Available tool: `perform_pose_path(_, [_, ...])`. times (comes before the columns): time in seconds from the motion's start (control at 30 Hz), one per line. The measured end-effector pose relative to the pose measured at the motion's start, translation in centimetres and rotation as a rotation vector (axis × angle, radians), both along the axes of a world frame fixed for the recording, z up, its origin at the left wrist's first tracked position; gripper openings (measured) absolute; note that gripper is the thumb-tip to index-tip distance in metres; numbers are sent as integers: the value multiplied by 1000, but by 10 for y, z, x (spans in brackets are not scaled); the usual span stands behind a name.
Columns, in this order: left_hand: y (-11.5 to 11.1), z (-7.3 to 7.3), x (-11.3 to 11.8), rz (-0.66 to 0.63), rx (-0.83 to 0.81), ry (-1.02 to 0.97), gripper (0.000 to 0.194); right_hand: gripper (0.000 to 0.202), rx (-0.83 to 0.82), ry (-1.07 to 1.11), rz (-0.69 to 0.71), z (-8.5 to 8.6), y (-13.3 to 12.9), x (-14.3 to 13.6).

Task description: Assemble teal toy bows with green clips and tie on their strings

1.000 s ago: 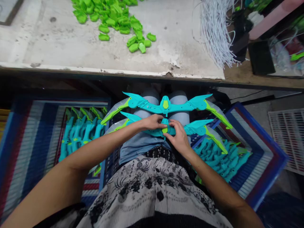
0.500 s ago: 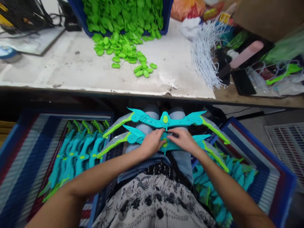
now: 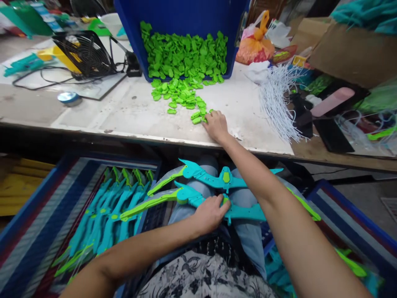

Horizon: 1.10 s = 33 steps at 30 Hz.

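Observation:
Two toy bows, turquoise with lime-green tips, lie across my lap, one behind the other. My left hand is closed around the middle of the nearer toy bow, with its thumb and fingers at the green centre piece. The farther toy bow rests untouched, partly hidden by my right forearm. Out on the table, my right hand has its fingers curled down on small green plastic pieces at the front of the spill. Its fingertips pinch at one piece, partly covered by the fingers.
A blue bin of green pieces lies tipped on the table. White cords and a black phone are to the right, a black fan to the left. Crates with more bows flank my legs.
My right hand has left the nearer bow and moved forward to the green pieces on the table. My left hand has stayed on that bow. The view has tilted up.

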<state>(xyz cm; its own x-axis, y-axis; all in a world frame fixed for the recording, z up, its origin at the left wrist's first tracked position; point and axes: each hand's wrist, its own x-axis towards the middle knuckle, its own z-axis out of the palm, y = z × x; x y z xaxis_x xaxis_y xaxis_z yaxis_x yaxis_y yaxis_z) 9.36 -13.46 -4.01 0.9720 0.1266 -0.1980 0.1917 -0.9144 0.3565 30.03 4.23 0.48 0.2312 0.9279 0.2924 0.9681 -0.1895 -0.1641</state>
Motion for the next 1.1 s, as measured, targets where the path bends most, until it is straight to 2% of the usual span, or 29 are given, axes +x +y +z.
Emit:
perform_pose_path(0.1, [3, 20, -4, 10, -132, 19, 49, 25, 73, 91, -52, 4, -14, 9])
perform_pose_path(0.2, [12, 25, -4, 43, -297, 55, 39, 26, 197, 342, -227, 6, -47, 41])
perform_pose_path(0.3, [26, 17, 8, -11, -461, 126, 22, 29, 263, 593, -401, 3, -92, 82])
perform_pose_path(0.37, [34, 8, 22, -48, -540, 212, 20, 29, 262, 630, -522, 0, -120, 102])
perform_pose_path(0.47, [41, -5, 42, -53, -600, 305, 24, 28, 179, 502, -676, -4, -148, 116])
perform_pose_path(0.53, [43, -12, 49, -44, -631, 321, 27, 29, 127, 344, -703, -3, -157, 118])
perform_pose_path(0.6, [44, -16, 52, -37, -679, 329, 28, 30, 105, 205, -693, -2, -163, 120])
perform_pose_path(0.7, [47, -21, 51, -31, -753, 331, 32, 27, 148, 119, -619, -2, -171, 129])
perform_pose_path(0.8, [50, -23, 50, -38, -811, 344, 37, 21, 210, 99, -347, -5, -178, 146])
perform_pose_path(0.87, [53, -24, 50, -43, -844, 357, 40, 21, 155, 131, -170, -6, -180, 156])
perform_pose_path(0.93, [56, -24, 50, -48, -870, 361, 41, 21, 85, 164, -93, -5, -182, 160])
perform_pose_path(1.03, [60, -25, 49, -31, -1012, 402, 42, 19, 133, 189, -94, 1, -194, 140])
perform_pose_path(1.1, [62, -28, 47, 14, -1134, 444, 43, 22, 205, 239, -65, 3, -213, 103])
